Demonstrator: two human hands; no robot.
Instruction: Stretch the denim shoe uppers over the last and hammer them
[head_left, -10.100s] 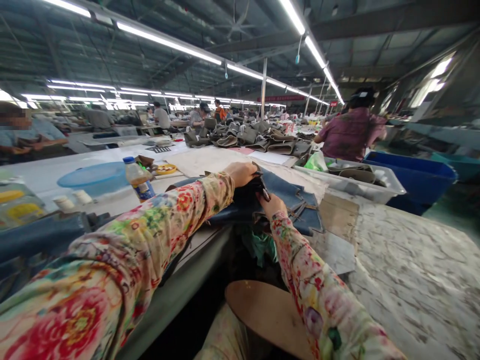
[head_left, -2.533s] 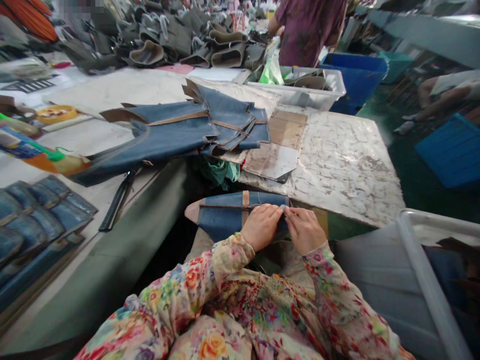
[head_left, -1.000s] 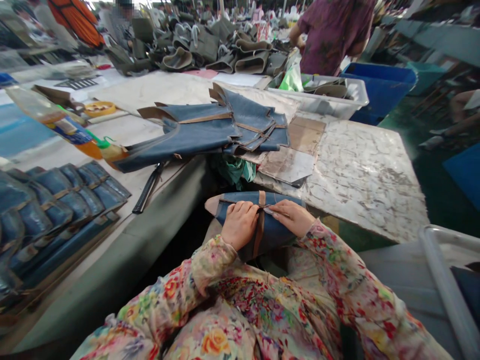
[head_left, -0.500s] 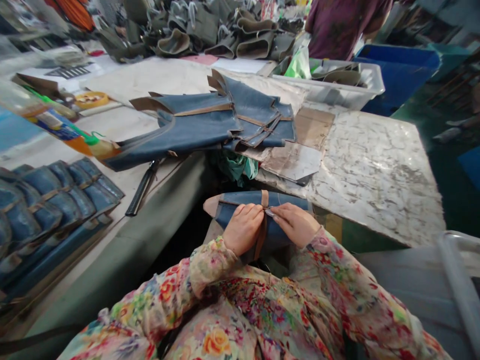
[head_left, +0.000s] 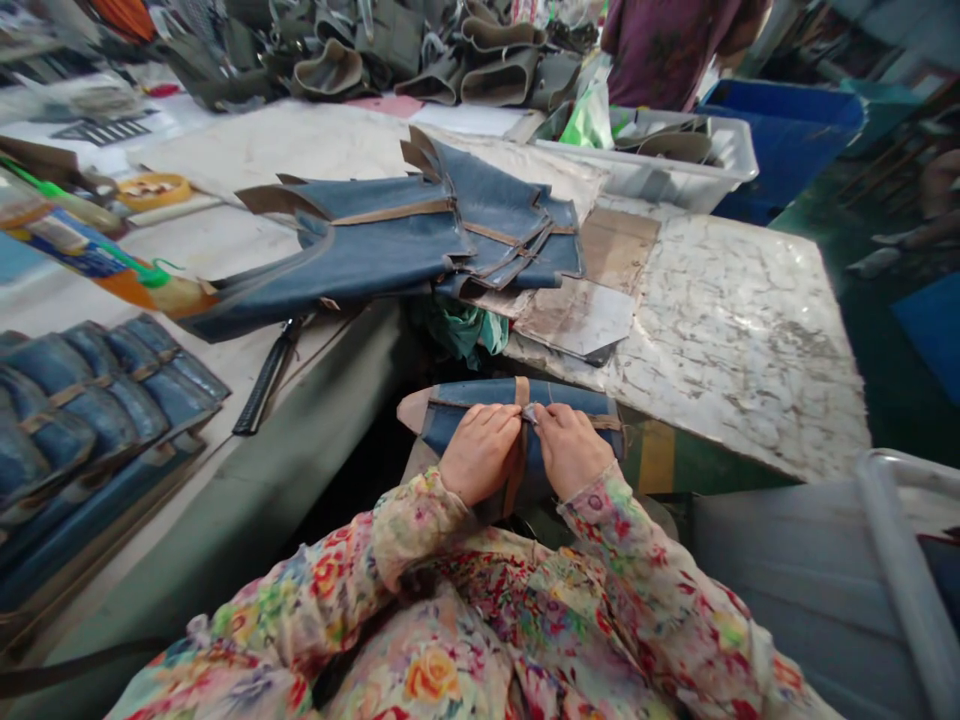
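From where I stand, the blue piece (head_left: 487, 390) lies across the person's lap, just short of the worktop (head_left: 750, 330); it is long and leathery, pinkish tan at its tapered left end, with a brown strip (head_left: 521, 391) crossing it and another running toward its right end. The left hand (head_left: 480, 452) rests on it beside the crossing, fingers pressed together, though its thumb is hidden and I can't tell whether it grips; the right hand (head_left: 574, 450) pinches a small pale thing (head_left: 529, 412), too tiny to name. The worktop's right part is whitish and scuffed, and more blue pieces (head_left: 375, 235) overlap further along it, near a black handle (head_left: 266, 380). Beyond are a heap of grey-brown pieces (head_left: 420, 60), a translucent tub (head_left: 720, 185), a deep-blue bin (head_left: 780, 140) and a co-worker's purple shirt (head_left: 667, 50)
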